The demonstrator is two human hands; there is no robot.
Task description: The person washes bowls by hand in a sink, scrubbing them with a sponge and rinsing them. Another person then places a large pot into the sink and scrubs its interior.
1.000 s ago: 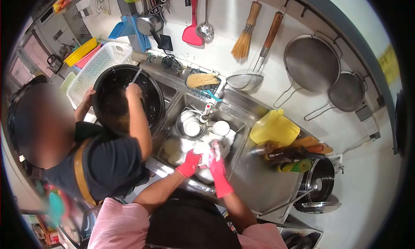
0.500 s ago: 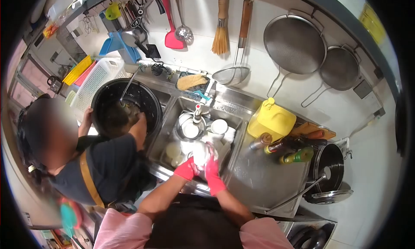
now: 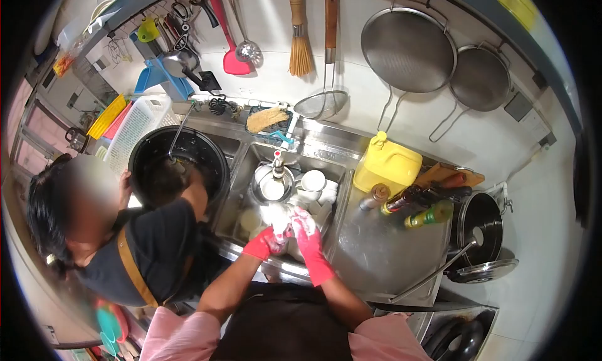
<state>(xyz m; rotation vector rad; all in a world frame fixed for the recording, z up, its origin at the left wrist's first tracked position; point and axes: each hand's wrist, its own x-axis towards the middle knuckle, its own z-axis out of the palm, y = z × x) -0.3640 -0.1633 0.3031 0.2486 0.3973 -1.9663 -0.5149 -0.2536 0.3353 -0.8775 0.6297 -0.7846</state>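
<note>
Both my hands wear red gloves with white foam on them, above the front of the middle sink. My left hand is closed around a white, glare-washed dish. Close beside it, my right hand has its fingers bent against the dish's right side; what lies inside them is too bright to make out. Behind my hands, white cups and a metal bowl with a white cup in it sit in the sink under the faucet.
At the left, a co-worker reaches into a large black tub. A yellow jug and bottles stand on the right drainboard. Strainers and a brush hang on the wall.
The view has shifted slightly. My hands have turned the white dish, and my right hand has moved a little away from my left. The co-worker's arm has moved within the tub.
</note>
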